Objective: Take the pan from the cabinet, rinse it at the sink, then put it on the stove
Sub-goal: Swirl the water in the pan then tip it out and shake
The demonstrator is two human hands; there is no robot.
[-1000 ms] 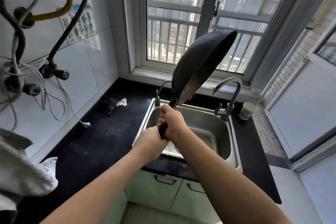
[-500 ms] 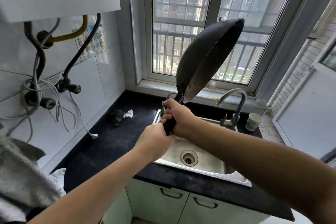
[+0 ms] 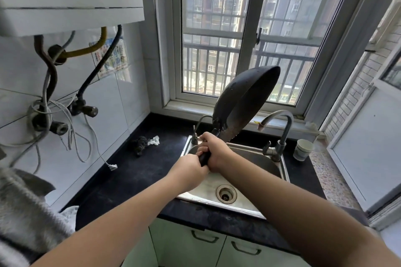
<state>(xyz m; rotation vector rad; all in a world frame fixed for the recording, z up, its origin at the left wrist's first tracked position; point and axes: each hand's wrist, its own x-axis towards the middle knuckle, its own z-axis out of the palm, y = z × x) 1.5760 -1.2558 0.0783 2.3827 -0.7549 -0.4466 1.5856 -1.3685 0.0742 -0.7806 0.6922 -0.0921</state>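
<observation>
Both bare hands clasp the black handle of a dark round metal frying pan [image 3: 243,102]: the right hand [image 3: 217,151] higher, the left hand [image 3: 188,171] touching just below it. Held above the stainless steel sink [image 3: 282,169], the pan tilts up on edge toward the window [image 3: 245,34]. A curved grey faucet [image 3: 284,128] stands beside a white paper cup [image 3: 303,149] on the black countertop [image 3: 130,175].
</observation>
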